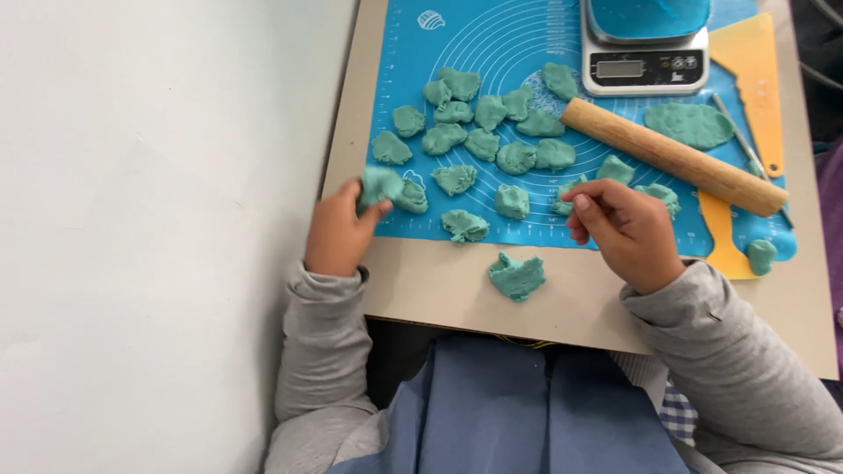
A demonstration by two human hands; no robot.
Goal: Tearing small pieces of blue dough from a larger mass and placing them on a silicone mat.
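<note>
Pinching a small teal dough lump (379,186) at the blue silicone mat's (399,53) left edge, the left hand's (338,230) fingers clamp it; its long axis seems crosswise. The right hand's (625,230) fingers curl together, apparently empty, near the wooden rolling pin (672,156) on the desk (439,290).

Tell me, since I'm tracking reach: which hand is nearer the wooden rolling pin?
Right. The right hand sits just below and left of the rolling pin, not touching it. The left hand is far off at the mat's left edge, gripping a dough piece.
</note>
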